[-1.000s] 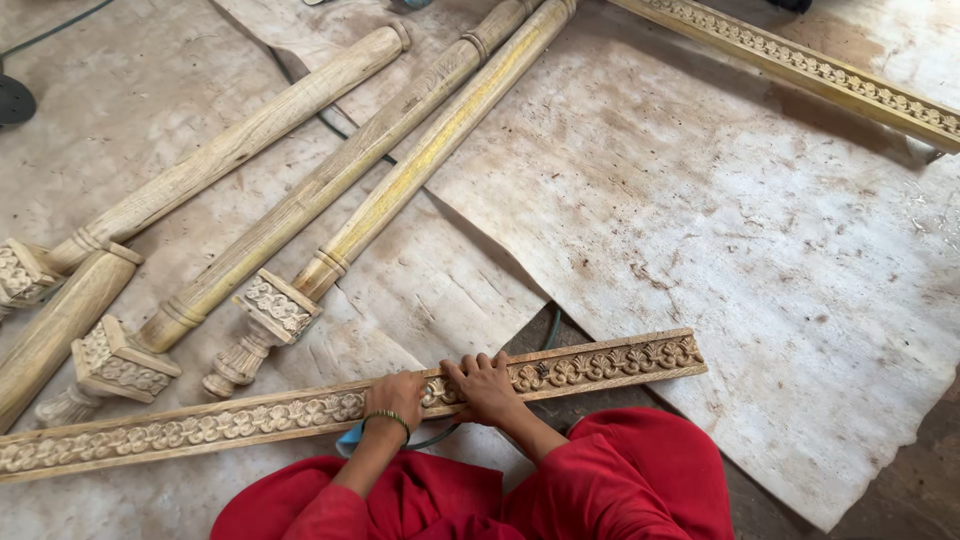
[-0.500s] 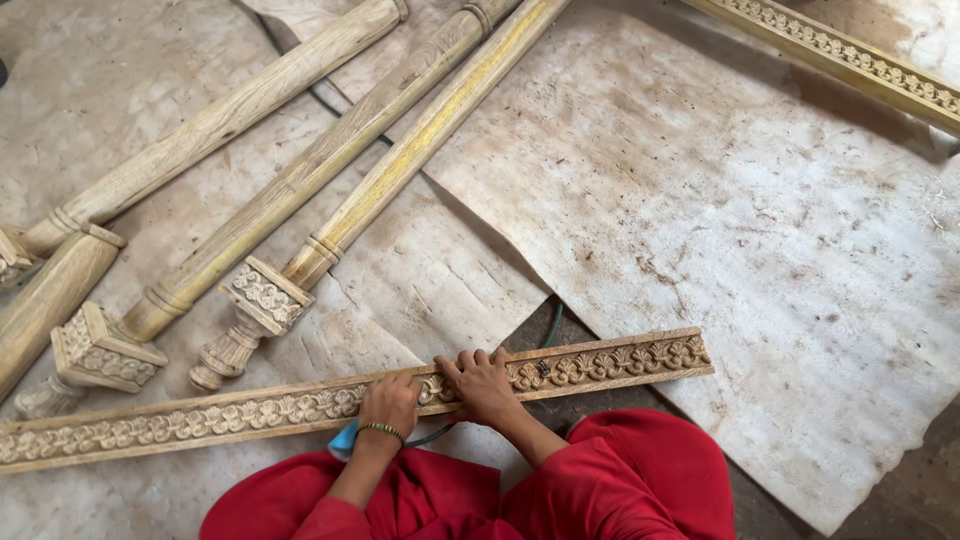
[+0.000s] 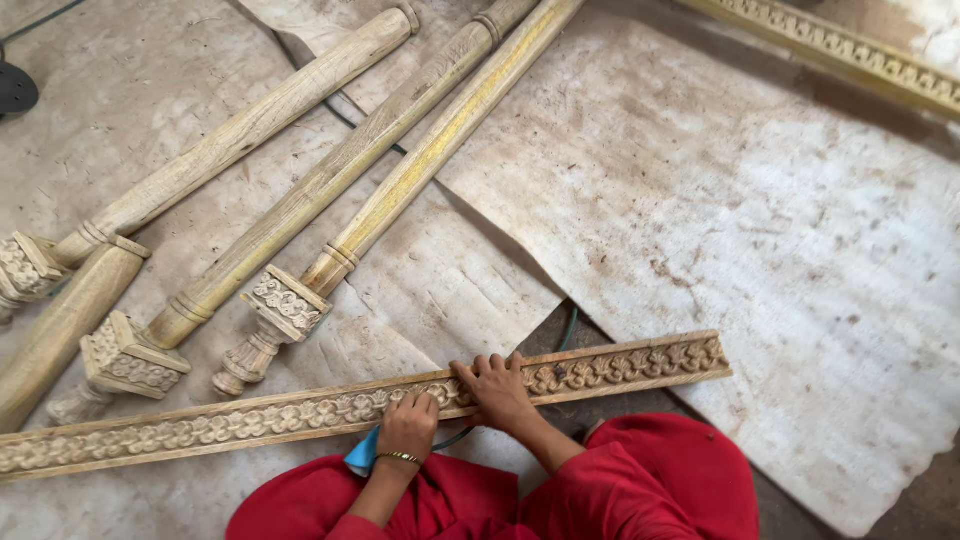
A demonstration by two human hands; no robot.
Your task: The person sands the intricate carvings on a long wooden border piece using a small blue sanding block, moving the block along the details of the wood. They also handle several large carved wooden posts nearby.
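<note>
Long pale carved wooden strip laid across lower frame, floral relief, left hand curled on it over a blue object, right hand spread flat upon it.

The floor was dusty grey concrete, seen from above in even, soft daylight with no hard shadows. Large worn sheets of pale board lay over it, stained with brown patches and specks, their edges overlapping; one sheet's corner came to a point near the middle of the view. Between the sheets, bare dark floor showed in a narrow gap near the lower middle. A thin dark cable ran under the sheets at the upper left. A dark rounded object sat at the left edge. No walls, windows or furniture showed.
</note>
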